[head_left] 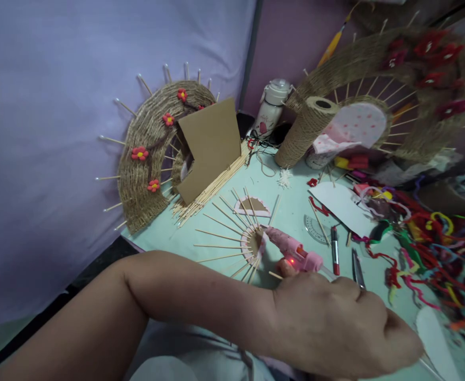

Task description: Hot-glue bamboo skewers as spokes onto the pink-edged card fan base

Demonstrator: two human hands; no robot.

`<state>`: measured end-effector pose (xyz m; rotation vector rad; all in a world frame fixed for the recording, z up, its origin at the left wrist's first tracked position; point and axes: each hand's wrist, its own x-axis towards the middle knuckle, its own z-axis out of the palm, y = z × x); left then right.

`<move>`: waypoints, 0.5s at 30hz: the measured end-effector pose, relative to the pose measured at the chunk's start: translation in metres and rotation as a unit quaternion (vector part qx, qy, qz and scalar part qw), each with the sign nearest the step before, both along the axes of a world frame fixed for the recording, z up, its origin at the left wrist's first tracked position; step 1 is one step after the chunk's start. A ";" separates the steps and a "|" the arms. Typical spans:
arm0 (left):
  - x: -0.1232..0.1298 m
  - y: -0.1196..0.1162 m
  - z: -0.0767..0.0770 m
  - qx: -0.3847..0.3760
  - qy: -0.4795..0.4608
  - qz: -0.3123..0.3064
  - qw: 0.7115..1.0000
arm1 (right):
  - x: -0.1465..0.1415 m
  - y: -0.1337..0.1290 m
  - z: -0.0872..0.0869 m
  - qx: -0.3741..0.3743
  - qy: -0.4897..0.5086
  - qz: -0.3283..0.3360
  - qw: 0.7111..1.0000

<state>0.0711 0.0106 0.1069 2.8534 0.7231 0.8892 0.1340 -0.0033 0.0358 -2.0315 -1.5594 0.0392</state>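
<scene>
My left hand (343, 323) reaches across from the left, closed around a translucent glue stick (429, 368) whose end sticks out beyond the fist. In front of it is a pink hot glue gun (293, 248) with a small red light lit. Fingers of my right hand (288, 268) show at the gun's underside; my left arm hides the rest. The gun's nozzle points at a cardboard half-disc (252, 243) with a pale pink edging and thin wooden sticks fanned out from it. Behind lies a second pink-edged half-disc (252, 206).
A twine-wrapped fan (145, 143) with red flowers leans at left, beside folded cardboard (212, 143) and a bundle of sticks (216, 185). A twine roll (306, 132), bottle (270, 106), marker (335, 251), scissors (358, 269) and tangled pipe cleaners (434, 254) surround the table's right half.
</scene>
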 end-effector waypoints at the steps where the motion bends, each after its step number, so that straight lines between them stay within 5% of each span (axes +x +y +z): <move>1: -0.001 0.001 -0.003 0.017 -0.016 -0.004 1.000 | 0.002 -0.001 0.002 0.005 -0.003 -0.007 1.000; 8: -0.009 0.013 -0.009 0.051 -0.063 -0.008 0.997 | 0.005 0.001 0.014 0.029 0.008 -0.016 0.999; 11: -0.010 0.012 -0.010 0.026 -0.081 -0.019 0.996 | 0.011 0.007 0.016 -0.004 0.069 -0.010 0.998; 15: -0.022 0.020 -0.009 -0.072 -0.172 -0.106 0.977 | 0.026 0.008 0.015 -0.056 0.134 0.078 0.986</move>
